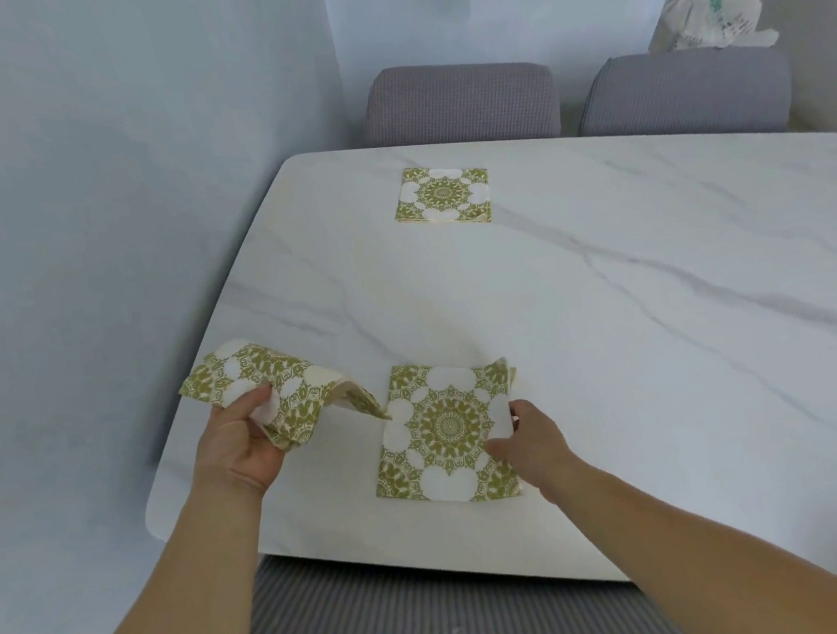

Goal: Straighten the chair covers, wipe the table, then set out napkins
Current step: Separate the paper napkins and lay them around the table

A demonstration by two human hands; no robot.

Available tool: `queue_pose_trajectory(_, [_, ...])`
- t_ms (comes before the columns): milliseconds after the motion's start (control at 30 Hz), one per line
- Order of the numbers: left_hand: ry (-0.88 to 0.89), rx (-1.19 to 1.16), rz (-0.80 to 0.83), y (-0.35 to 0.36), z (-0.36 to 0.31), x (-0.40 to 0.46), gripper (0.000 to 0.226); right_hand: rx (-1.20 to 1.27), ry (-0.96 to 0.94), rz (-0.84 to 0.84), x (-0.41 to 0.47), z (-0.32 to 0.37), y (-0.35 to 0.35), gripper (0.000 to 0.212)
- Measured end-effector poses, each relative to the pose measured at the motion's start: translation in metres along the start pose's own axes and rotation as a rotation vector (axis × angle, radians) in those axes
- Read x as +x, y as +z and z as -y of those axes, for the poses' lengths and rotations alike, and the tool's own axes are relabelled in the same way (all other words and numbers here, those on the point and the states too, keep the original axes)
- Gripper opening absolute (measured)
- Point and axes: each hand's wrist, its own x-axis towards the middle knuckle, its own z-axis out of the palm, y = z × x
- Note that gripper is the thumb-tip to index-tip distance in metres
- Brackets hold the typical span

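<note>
A white marble table (614, 327) carries two flat napkins with a green and gold pattern. One napkin (442, 194) lies at the far side, in front of a grey-covered chair (458, 101). The near napkin (444, 433) lies by the front edge, and my right hand (527, 439) pinches its right edge with thumb and fingers. My left hand (244, 443) grips a small bent stack of napkins (274, 388), held just above the table's near left corner.
A second grey-covered chair (682, 93) stands at the far right. A grey striped chair cover (387, 624) lies below the table's front edge, between my arms. Pale walls close off the left side. A white plastic bag (709, 2) hangs at the upper right.
</note>
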Motion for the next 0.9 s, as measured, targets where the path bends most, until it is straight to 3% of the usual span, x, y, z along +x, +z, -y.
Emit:
queue_pose_trajectory(300, [-0.005, 0.021, 0.048, 0.004, 0.002, -0.005, 0.046, -0.173, -0.070, -0.044, 0.002, 0.000, -0.006, 0.051])
queue_pose_trajectory(433, [-0.018, 0.036, 0.088, 0.010, 0.002, -0.006, 0.039, -0.471, -0.107, -0.134, 0.000, -0.005, -0.008, 0.065])
queue_pose_trajectory(600, [-0.063, 0.056, 0.164, 0.025, 0.005, -0.010, 0.033, -0.712, -0.150, -0.230, -0.008, -0.006, -0.012, 0.062])
queue_pose_trajectory(700, [-0.096, 0.108, 0.246, 0.039, 0.008, -0.013, 0.032, -0.528, -0.218, -0.276, -0.010, 0.001, -0.016, 0.055])
queue_pose_trajectory(767, [-0.133, 0.157, 0.329, 0.048, 0.012, -0.016, 0.033, -0.258, -0.224, -0.234, -0.013, 0.013, -0.017, 0.045])
queue_pose_trajectory(900, [-0.249, 0.299, 0.526, 0.072, 0.020, -0.025, 0.044, 0.265, -0.088, 0.039, -0.025, 0.038, -0.019, 0.042])
